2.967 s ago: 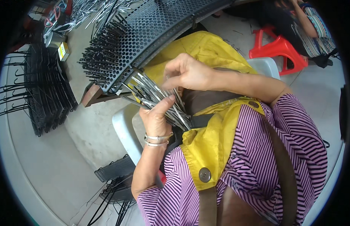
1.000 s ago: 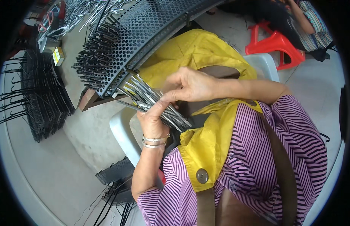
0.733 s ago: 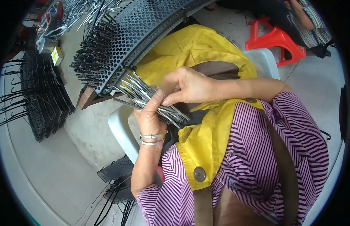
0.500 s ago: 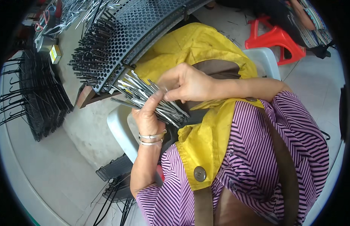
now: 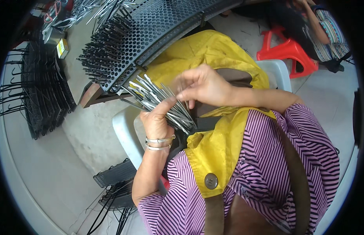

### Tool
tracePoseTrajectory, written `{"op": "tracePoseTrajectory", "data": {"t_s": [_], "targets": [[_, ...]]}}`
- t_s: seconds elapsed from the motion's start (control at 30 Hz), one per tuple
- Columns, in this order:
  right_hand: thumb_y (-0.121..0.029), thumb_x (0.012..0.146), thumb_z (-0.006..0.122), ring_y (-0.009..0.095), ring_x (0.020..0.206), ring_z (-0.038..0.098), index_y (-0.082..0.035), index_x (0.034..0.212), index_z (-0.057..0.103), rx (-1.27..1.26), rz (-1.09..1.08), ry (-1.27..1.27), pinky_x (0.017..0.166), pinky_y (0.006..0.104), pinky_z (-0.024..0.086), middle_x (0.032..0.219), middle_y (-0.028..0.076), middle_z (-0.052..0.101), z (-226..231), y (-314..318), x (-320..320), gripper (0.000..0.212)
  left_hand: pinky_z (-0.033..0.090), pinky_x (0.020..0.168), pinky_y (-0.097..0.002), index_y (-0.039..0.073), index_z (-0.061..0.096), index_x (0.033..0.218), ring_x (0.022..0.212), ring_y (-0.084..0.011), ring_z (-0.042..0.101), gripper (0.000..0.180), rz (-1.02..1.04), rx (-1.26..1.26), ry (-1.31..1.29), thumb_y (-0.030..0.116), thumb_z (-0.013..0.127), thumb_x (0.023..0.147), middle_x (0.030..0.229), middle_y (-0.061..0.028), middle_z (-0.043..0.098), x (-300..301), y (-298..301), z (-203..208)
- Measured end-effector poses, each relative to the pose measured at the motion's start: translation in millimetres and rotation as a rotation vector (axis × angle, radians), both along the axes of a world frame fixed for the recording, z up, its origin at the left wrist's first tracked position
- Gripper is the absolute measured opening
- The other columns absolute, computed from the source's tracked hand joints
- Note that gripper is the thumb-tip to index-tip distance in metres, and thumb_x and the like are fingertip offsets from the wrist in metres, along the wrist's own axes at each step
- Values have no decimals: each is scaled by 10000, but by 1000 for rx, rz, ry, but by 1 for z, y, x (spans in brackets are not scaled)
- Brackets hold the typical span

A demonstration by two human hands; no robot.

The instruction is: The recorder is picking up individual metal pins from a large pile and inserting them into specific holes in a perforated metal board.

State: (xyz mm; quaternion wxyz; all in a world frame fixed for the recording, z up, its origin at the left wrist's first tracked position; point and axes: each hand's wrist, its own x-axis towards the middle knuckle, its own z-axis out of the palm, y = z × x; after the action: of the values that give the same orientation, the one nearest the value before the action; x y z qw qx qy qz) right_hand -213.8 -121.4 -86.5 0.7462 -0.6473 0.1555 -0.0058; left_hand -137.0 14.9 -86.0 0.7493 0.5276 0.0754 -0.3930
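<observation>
My left hand (image 5: 156, 121) is closed round a thick bundle of thin silver metal rods (image 5: 152, 98) with flattened, holed ends. The rods fan out up and to the left above my lap; their lower ends point down to the right. My left thumb lies across the top of the bundle. Close beside it on the right, my right hand (image 5: 207, 88) is held over the rods, its thumb close to my left thumb. Motion smears its fingers, so I cannot make out whether a rod is between them.
A black perforated metal rack (image 5: 154, 25) on the table bears many upright dark rods (image 5: 105, 47). Loose silver rods (image 5: 107, 9), scissors (image 5: 53, 13) and a small yellow box (image 5: 62, 48) lie farther back. Black wire racks (image 5: 49, 98) stand left. A red stool (image 5: 283, 47) and another person are at far right.
The view has shifted slightly. My right hand has moved a little right and its fingers are still blurred. My left hand keeps hold of the rods.
</observation>
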Motion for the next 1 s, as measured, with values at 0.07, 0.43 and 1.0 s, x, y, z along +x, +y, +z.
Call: {"op": "tracePoseTrajectory", "data": {"t_s": [0.07,0.43,1.0], "targets": [[27,767,589,90,524,567,49,980,572,212,-72,36,475,191,472,729,78,604,2,-11,5,215,520,593,-298,-53,549,910,654,-195,618,260,-78,-21,27,-124,582,662,788,-117,617,0,-1,4],[4,751,614,101,490,555,54,796,567,-2,165,133,435,200,462,643,75,587,11,-17,21,82,489,650,-262,1,567,900,693,-141,593,331,-74,70,-94,-132,668,614,799,-40,612,-2,-2,3],[-24,753,625,99,548,592,22,756,592,-335,-429,-606,470,202,500,650,73,608,28,-84,127,57,506,547,-305,-38,568,835,578,-193,588,186,-110,-39,6,-87,606,659,728,-97,605,-5,-2,2]]}}
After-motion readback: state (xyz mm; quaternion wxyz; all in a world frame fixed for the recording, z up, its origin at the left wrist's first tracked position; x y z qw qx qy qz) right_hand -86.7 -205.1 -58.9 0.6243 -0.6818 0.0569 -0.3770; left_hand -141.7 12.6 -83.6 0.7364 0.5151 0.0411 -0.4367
